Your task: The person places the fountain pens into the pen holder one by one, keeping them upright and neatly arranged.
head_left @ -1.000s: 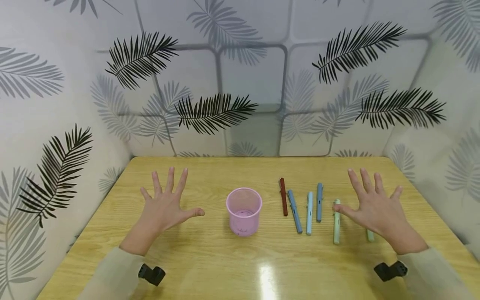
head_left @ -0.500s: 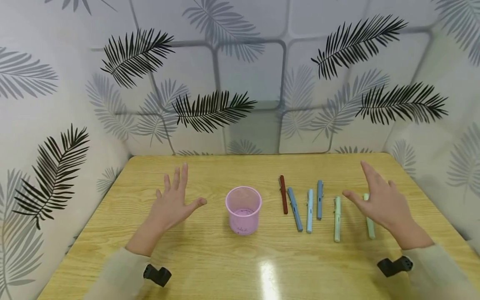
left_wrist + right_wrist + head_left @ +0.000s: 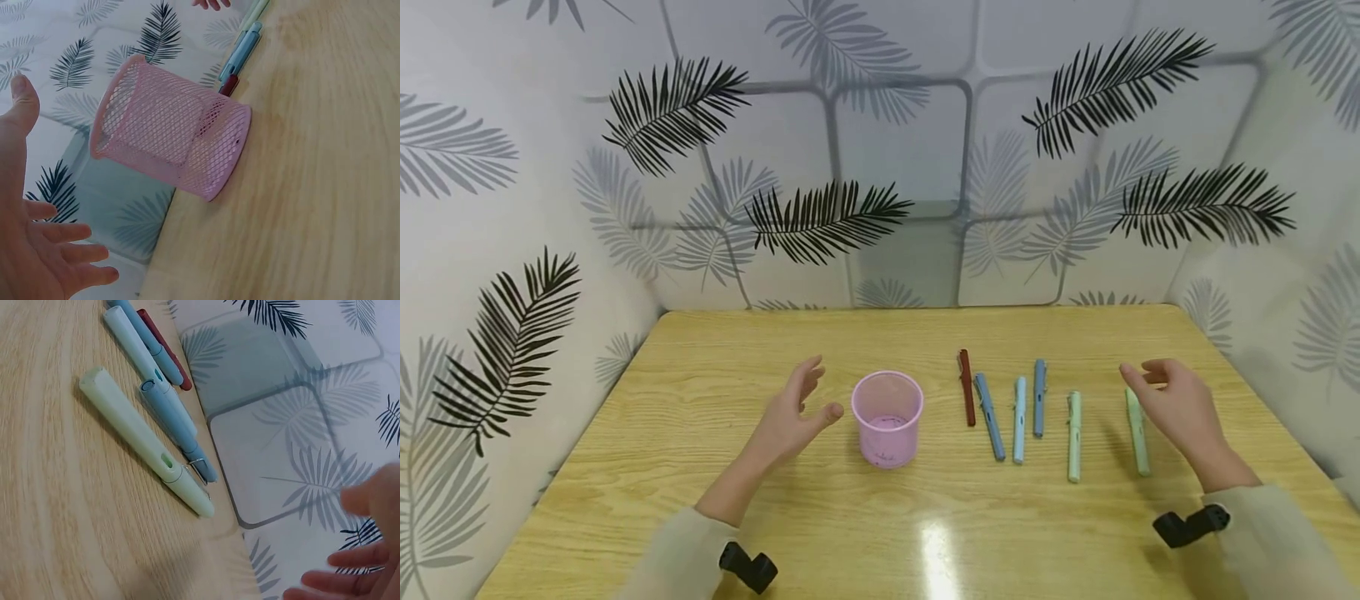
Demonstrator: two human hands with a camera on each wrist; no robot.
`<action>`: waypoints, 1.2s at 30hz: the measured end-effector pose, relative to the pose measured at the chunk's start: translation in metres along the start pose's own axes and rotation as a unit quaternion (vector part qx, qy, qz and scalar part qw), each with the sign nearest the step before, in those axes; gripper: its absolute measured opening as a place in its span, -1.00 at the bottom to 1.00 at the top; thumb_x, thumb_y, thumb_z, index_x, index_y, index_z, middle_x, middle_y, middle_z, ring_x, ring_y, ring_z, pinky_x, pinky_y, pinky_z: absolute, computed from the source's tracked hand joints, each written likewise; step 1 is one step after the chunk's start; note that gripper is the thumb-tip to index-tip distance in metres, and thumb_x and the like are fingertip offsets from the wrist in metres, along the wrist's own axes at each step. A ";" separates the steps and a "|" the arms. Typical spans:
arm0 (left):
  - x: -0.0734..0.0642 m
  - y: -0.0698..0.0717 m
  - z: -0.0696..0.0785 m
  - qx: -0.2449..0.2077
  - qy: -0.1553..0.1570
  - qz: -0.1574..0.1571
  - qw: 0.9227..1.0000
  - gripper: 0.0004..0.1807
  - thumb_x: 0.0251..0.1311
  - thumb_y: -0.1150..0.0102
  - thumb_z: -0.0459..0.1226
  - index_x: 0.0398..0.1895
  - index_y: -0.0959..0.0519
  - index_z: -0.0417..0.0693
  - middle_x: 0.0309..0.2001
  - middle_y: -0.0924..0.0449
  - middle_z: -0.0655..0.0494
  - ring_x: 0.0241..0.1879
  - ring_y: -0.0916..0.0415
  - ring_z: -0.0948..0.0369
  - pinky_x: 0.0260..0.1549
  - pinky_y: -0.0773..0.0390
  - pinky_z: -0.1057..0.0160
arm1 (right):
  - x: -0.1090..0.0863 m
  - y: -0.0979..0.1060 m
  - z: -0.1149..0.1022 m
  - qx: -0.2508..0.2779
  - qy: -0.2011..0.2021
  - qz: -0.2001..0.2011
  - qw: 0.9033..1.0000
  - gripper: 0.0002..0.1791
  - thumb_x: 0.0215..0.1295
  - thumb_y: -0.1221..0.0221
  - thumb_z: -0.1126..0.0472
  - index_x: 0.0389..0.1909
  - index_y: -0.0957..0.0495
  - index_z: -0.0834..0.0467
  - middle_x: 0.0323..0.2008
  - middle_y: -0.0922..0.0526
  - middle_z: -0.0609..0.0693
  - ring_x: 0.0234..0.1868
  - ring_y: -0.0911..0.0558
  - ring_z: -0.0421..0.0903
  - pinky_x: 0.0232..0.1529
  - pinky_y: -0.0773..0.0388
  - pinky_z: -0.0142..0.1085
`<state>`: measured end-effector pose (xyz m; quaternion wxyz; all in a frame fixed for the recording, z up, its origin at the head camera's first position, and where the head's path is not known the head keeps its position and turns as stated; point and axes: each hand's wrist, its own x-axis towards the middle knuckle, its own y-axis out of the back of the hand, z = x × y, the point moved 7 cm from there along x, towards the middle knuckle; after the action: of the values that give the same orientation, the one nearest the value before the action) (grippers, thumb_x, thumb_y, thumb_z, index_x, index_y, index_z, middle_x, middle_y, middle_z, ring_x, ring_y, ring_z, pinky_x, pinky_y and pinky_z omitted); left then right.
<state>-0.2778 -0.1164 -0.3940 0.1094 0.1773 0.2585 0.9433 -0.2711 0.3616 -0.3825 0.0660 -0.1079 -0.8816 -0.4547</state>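
Observation:
A pink mesh pen holder (image 3: 887, 446) stands upright near the middle of the table. My left hand (image 3: 784, 427) is raised just left of it, thumb toward the rim and fingers bent loosely; the left wrist view shows a gap between hand (image 3: 37, 250) and holder (image 3: 169, 125). Over the upper end of the rightmost pale green pen (image 3: 1139, 442) hovers my right hand (image 3: 1180, 412), its fingers partly bent. Nothing shows between thumb and fingers in the right wrist view, where part of that hand (image 3: 375, 544) is cut off. Whether it touches the pen is unclear.
Between holder and right hand lie a dark red pen (image 3: 967, 390), a blue pen (image 3: 990, 418), a light blue pen (image 3: 1019, 423), another blue pen (image 3: 1039, 400) and a pale green pen (image 3: 1074, 442). A leaf-patterned curtain (image 3: 910, 267) rises behind the wooden table (image 3: 820, 533).
My left hand has moved right toward the pen holder, its spread fingers bending. My right hand has shifted slightly right and its fingers have drawn in above the rightmost green pen.

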 end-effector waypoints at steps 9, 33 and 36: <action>0.002 -0.026 -0.007 -0.205 0.022 -0.011 0.979 -0.29 0.17 -0.22 -0.28 0.35 -0.12 -0.07 0.28 -0.19 -0.25 0.26 -0.14 -0.20 0.14 -0.22 -0.15 | -0.002 -0.013 0.024 -0.004 -0.076 -0.092 0.993 -0.22 0.32 0.01 -0.14 0.05 -0.27 0.60 -0.07 -0.41 0.56 -0.36 -0.60 0.19 -0.42 -0.52 -0.08; 0.006 -0.064 -0.004 -0.263 0.019 -0.048 0.963 -0.17 0.11 -0.25 -0.39 0.40 -0.03 -0.10 0.28 -0.13 -0.36 0.25 -0.14 -0.23 0.13 -0.23 -0.13 | 0.002 -0.037 0.053 0.021 -0.160 -0.145 0.976 -0.51 0.12 -0.24 0.13 -0.20 -0.35 0.49 -0.44 -0.46 0.18 -0.60 -0.46 -0.08 -0.60 -0.48 -0.23; 0.005 -0.061 0.007 -0.265 0.015 -0.051 0.963 -0.18 0.12 -0.23 -0.41 0.40 -0.01 -0.18 0.27 -0.14 -0.40 0.24 -0.14 -0.26 0.13 -0.22 -0.17 | 0.004 -0.035 0.053 0.017 -0.158 -0.144 0.977 -0.54 0.11 -0.24 0.17 -0.21 -0.35 0.49 -0.44 -0.46 0.18 -0.60 -0.46 -0.09 -0.60 -0.47 -0.24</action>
<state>-0.2725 -0.0608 -0.4194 0.1969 0.1145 0.0092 0.9737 -0.2849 0.3854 -0.4399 -0.1389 -0.0493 -0.8947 -0.4217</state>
